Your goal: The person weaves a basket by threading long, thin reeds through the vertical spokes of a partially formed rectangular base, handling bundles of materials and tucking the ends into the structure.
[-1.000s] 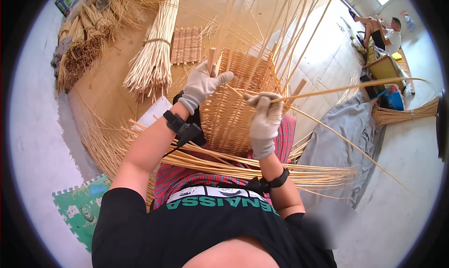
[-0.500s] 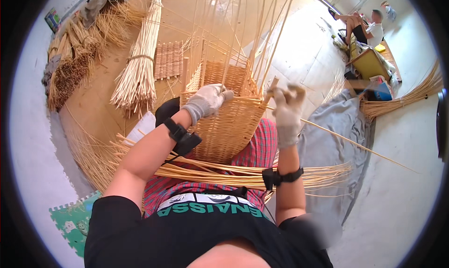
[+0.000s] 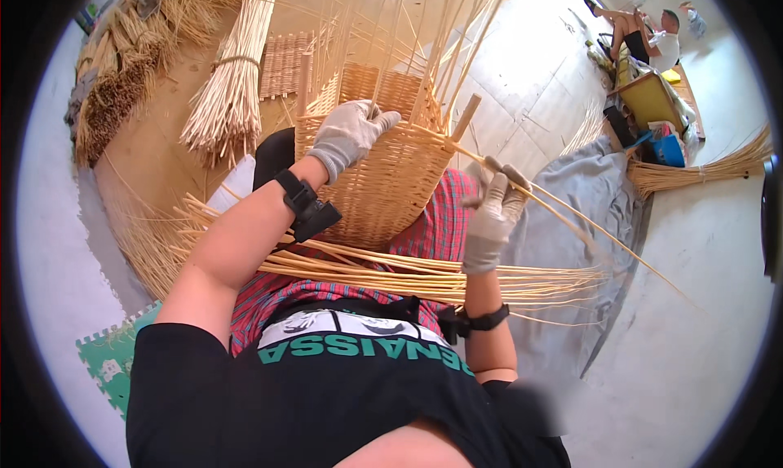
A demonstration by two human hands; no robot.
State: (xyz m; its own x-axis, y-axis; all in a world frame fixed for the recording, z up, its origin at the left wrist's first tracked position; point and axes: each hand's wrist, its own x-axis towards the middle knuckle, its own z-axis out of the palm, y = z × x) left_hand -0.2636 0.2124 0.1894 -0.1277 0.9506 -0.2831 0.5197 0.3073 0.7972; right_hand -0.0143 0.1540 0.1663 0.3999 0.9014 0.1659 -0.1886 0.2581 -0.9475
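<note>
A half-woven wicker basket rests on my lap, its long upright stakes fanning away from me. My left hand, in a grey glove, grips the near rim of the basket. My right hand, also gloved, pinches a long thin willow rod that runs from the basket rim out to the lower right. A loose sheaf of rods lies across my thighs, under both forearms.
A tied bundle of pale rods and a darker heap of straw lie at the left. A small woven mat sits behind the basket. A grey cloth covers the floor at right. Another person sits far off by a yellow crate.
My left hand has shifted onto the basket's near rim. My right hand has dropped lower and to the right, drawing the thin rod out with it. The view has tilted.
</note>
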